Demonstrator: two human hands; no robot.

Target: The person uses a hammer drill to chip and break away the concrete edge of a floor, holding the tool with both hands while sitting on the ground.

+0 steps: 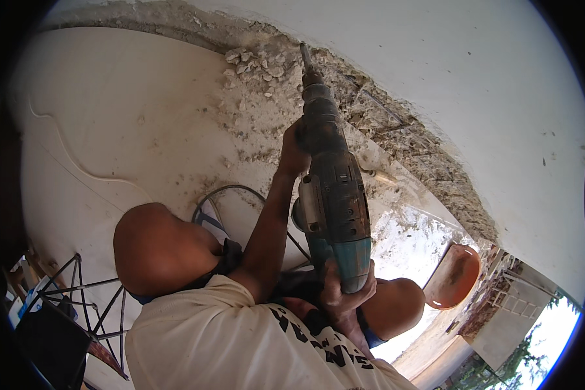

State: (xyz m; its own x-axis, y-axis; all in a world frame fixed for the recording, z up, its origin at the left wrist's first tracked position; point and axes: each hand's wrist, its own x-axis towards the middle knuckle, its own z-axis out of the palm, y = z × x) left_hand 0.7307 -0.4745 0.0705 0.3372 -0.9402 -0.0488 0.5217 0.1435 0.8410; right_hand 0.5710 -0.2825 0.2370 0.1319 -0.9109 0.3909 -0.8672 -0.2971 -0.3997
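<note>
A dark, dusty demolition hammer point(338, 188) with a teal rear housing runs up the middle of the view. My left hand point(294, 151) grips it near the front, its fingers mostly hidden behind the tool. Around the rear handle, my right hand point(346, 292) is closed beside the teal end. The chisel bit point(307, 58) points away from me, its tip at the broken edge along the foot of the white wall point(474, 84). Chipped rubble point(260, 68) lies just left of the bit. Rough concrete point(429, 153) is exposed to its right.
A black cord point(240, 187) loops on the floor near my sandalled foot point(209, 218). A thin white cable point(78, 159) curves across the floor at left. An orange-red basin point(458, 276) stands at right. A black-framed folding chair point(55, 338) is at lower left.
</note>
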